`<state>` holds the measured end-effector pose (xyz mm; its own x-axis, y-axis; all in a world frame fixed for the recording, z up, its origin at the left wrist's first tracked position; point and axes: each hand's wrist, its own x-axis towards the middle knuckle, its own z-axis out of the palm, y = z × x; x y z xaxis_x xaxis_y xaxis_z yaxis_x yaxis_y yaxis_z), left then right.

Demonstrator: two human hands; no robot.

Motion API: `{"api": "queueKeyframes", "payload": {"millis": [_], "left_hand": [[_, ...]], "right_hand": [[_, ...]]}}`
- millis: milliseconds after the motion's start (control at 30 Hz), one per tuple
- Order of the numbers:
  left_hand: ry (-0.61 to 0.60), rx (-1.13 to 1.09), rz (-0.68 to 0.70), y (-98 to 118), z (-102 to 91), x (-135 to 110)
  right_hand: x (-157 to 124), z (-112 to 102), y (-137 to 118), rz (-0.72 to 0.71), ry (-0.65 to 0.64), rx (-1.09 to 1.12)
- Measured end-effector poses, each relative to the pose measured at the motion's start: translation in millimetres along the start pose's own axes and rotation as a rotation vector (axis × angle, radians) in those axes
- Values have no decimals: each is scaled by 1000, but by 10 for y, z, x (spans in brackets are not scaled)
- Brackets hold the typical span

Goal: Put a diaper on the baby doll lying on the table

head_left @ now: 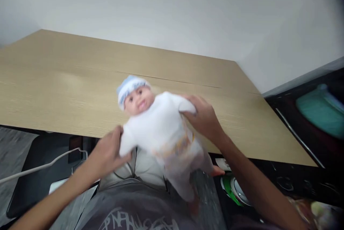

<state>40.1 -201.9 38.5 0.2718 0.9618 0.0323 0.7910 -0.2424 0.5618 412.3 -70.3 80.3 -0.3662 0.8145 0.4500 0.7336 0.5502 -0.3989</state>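
A baby doll in a white top, pale trousers and a blue and white cap is held up over the table's front edge. Its head tilts toward the left and its bare feet hang down at the lower right. My left hand is closed around one sleeve of the doll. The other sleeve is pinched in my right hand. Motion smears the doll's body and a faint orange print at its waist.
A light wooden table stretches across in front of a pale wall. On the left is a black seat or case with a white cable. At the right are a teal item and a green and white round container.
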Motion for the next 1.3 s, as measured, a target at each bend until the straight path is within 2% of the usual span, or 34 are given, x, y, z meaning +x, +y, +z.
{"api": "queueKeyframes", "payload": {"millis": [100, 167, 233, 300, 400, 533, 633, 700, 833, 967, 1100, 1200, 1300], "left_hand": [[-137, -36, -1, 11, 434, -1048], [-192, -22, -65, -10, 643, -1556], [-244, -21, -142, -21, 745, -1873], [-300, -13, -228, -18, 766, -2008], [-387, 16, -331, -20, 770, -1968], [-470, 77, -346, -100, 843, -1801], [-545, 151, -310, -177, 863, -1745], [-554, 237, -248, -193, 824, -1731], [-633, 404, -151, -105, 689, -1683], [-769, 492, -107, 1, 544, -1647], [-827, 407, -45, 16, 307, -1648], [-695, 304, -11, 85, 136, -1517], [-512, 151, 144, 240, 182, -1202]], "right_hand": [[-870, -118, -576, 56, -115, -15], [-1347, -49, -853, 114, -189, 17], [-1671, 107, -1001, 159, -260, 84], [-1832, 332, -1028, 194, -315, 144], [-1869, 767, -913, 227, -365, 176], [-1911, 1369, -618, 309, -484, 194], [-2122, 1611, -420, 375, -552, 258], [-2300, 1604, -360, 388, -518, 310], [-2528, 1322, -454, 383, -448, 491], [-2545, 1119, -677, 433, -482, 590], [-2511, 1154, -763, 496, -430, 583], [-2521, 1210, -738, 508, -406, 587], [-2548, 1261, -655, 507, -368, 591]]}}
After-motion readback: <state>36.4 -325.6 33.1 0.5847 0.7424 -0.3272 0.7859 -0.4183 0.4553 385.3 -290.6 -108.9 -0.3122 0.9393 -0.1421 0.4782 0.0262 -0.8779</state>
